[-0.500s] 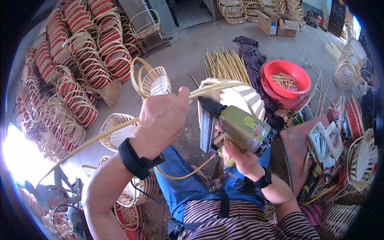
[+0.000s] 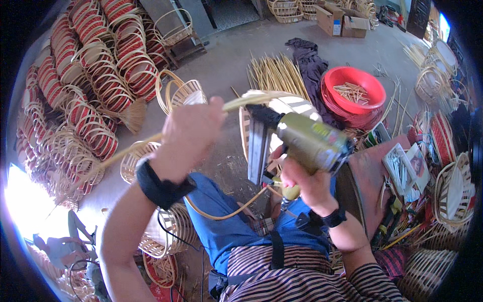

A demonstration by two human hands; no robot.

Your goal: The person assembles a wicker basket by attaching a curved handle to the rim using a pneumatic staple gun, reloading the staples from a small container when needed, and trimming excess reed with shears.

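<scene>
- Closing left hand, fingers pressed together, around a bent cane strip; running it across the left edge of a slatted basket.
- Wrapping right hand around the handle of an olive nail gun, nose close below the strip; contact unclear.
- Possibly risking pierced left fingers, from gripping near the nose.
- Possibly risking strip springback, from bending under a one-handed hold.
- Carrying the strip's trailing length higher than in the earlier frame, blurring the left hand, exposing more nail-gun magazine.
</scene>
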